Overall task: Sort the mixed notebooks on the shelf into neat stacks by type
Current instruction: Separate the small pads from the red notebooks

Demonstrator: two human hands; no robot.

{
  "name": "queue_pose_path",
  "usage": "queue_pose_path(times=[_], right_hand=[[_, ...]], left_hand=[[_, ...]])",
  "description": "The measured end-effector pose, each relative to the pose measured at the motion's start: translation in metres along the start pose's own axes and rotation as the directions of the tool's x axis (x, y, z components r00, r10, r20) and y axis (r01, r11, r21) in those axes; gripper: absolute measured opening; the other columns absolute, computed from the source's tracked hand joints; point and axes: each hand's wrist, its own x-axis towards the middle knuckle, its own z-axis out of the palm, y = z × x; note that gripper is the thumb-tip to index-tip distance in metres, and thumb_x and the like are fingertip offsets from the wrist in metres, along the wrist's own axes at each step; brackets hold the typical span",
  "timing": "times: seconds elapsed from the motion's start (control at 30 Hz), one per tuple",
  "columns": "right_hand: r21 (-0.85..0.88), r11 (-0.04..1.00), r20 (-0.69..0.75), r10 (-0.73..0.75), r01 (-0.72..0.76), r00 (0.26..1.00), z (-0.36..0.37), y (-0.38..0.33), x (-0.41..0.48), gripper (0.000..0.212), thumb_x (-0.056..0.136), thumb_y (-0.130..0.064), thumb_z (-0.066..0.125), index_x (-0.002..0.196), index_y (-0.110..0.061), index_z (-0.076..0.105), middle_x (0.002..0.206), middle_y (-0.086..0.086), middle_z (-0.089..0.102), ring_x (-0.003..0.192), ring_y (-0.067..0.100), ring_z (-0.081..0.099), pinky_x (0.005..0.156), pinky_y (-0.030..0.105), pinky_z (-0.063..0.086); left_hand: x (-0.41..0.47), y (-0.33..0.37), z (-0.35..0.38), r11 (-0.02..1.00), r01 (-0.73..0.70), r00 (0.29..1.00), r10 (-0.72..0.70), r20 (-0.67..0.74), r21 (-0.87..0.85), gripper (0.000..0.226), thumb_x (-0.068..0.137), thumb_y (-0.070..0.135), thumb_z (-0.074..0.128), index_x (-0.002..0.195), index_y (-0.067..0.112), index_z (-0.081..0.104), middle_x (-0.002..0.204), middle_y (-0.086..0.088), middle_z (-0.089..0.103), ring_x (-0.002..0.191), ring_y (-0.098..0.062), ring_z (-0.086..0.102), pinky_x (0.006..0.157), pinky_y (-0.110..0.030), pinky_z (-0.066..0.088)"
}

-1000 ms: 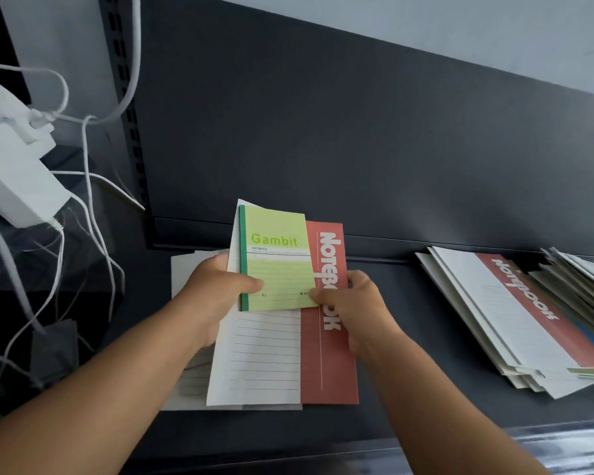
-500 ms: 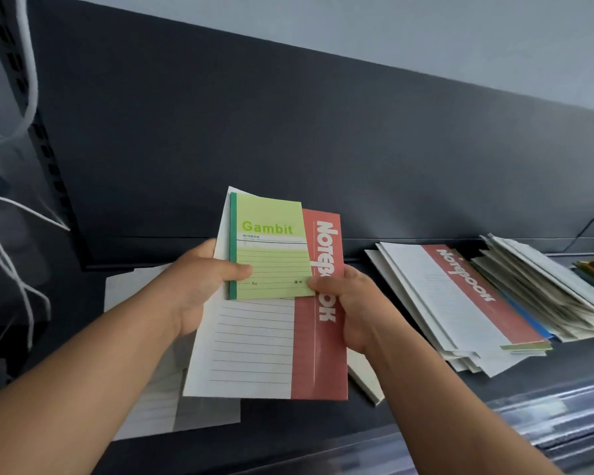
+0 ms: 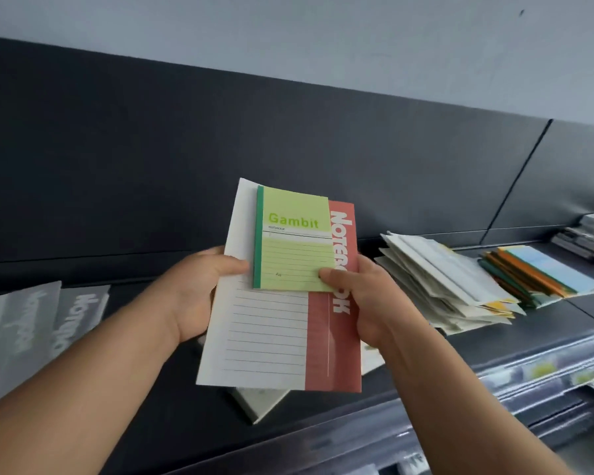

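Dark shelf (image 3: pixel 186 423) — blurred notebooks (image 3: pixel 31 330) left, messy pile (image 3: pixel 443 279), coloured stack (image 3: pixel 535 275) right — perhaps more beyond.

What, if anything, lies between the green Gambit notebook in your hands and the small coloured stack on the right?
The untidy pile of white notebooks lies on the shelf between the Gambit notebook, pinched by the right hand against the red notebook, and the coloured stack. Nothing visible stands above that pile.

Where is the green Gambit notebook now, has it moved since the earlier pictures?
Yes. The green Gambit notebook has moved right along the shelf, nearer the messy pile of notebooks.
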Motion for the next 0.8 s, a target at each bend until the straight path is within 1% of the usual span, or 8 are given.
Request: queue_pose_path(times=[0.07,0.13,0.27,0.43,0.53,0.6,0.7,0.8], right_hand=[[-0.003,1.0,-0.028,-0.012,0.012,1.0,-0.038,-0.009,-0.003,0.032,0.084,0.005,0.067,0.114,-0.006,0.062,0.103,0.013,0.075,0.096,0.036,0.072,0.078,0.047,0.061],[-0.004,1.0,-0.068,-0.023,0.023,0.997,-0.075,-0.015,-0.006,0.03,0.084,0.005,0.066,0.112,-0.005,0.063,0.102,0.014,0.075,0.093,0.035,0.072,0.076,0.047,0.061],[-0.006,0.999,-0.159,-0.033,0.033,0.987,-0.138,-0.025,-0.013,0.028,0.084,0.005,0.067,0.11,-0.004,0.063,0.099,0.014,0.076,0.084,0.032,0.073,0.067,0.043,0.062],[-0.081,0.996,-0.248,-0.06,0.041,0.967,-0.193,-0.033,-0.025,0.02,0.089,-0.002,0.066,0.109,-0.005,0.063,0.094,0.013,0.076,0.082,0.029,0.074,0.065,0.04,0.061],[-0.104,0.994,-0.313,-0.075,0.045,0.947,-0.214,-0.032,-0.035,0.009,0.093,-0.002,0.06,0.101,-0.005,0.065,0.085,0.012,0.074,0.069,0.022,0.069,0.051,0.028,0.055],[-0.106,0.993,-0.361,-0.084,0.049,0.929,-0.224,-0.034,-0.041,0.009,0.094,-0.001,0.058,0.095,-0.006,0.065,0.082,0.011,0.072,0.069,0.022,0.066,0.053,0.028,0.056],[-0.11,0.991,-0.42,-0.111,0.071,0.901,-0.241,-0.044,-0.045,0.008,0.094,0.0,0.058,0.097,-0.006,0.064,0.086,0.013,0.072,0.076,0.025,0.067,0.061,0.031,0.059],[-0.078,0.992,-0.486,-0.126,0.101,0.865,-0.264,-0.051,-0.047,0.007,0.094,-0.001,0.058,0.099,-0.005,0.063,0.079,0.01,0.074,0.068,0.019,0.069,0.053,0.026,0.058]], left_hand=[[0.008,-0.011,0.036,0.996,0.048,0.995,-0.054,0.08,0.07,0.029,0.094,0.003,0.046,0.116,0.009,0.064,0.106,-0.018,0.072,0.092,-0.035,0.07,0.078,-0.046,0.054],[0.017,-0.022,0.072,0.992,0.06,0.989,-0.073,0.127,0.108,0.028,0.095,0.002,0.046,0.115,0.01,0.064,0.107,-0.018,0.072,0.094,-0.035,0.07,0.076,-0.045,0.055],[0.033,-0.041,0.134,0.992,0.029,0.99,-0.045,0.136,0.119,0.027,0.092,-0.001,0.05,0.114,0.007,0.064,0.102,-0.018,0.073,0.087,-0.034,0.071,0.074,-0.044,0.055],[0.045,-0.049,0.187,0.985,0.0,0.993,-0.02,0.116,0.174,0.027,0.094,0.0,0.052,0.114,0.013,0.064,0.105,-0.013,0.073,0.1,-0.036,0.067,0.088,-0.053,0.051],[0.054,-0.043,0.204,0.986,-0.008,0.996,-0.006,0.084,0.168,0.028,0.095,0.0,0.051,0.117,0.013,0.063,0.107,-0.013,0.071,0.097,-0.034,0.066,0.077,-0.045,0.053],[0.059,-0.038,0.214,0.986,-0.002,0.995,-0.014,0.096,0.164,0.028,0.095,0.0,0.051,0.119,0.011,0.061,0.107,-0.015,0.07,0.095,-0.035,0.066,0.072,-0.043,0.053],[0.065,-0.034,0.23,0.986,-0.017,0.992,-0.004,0.123,0.166,0.028,0.095,0.001,0.051,0.12,0.011,0.06,0.108,-0.015,0.069,0.096,-0.035,0.066,0.072,-0.043,0.053],[0.073,-0.035,0.246,0.984,-0.043,0.991,0.02,0.133,0.171,0.029,0.096,0.001,0.05,0.121,0.011,0.059,0.111,-0.015,0.068,0.098,-0.036,0.065,0.073,-0.043,0.053]])
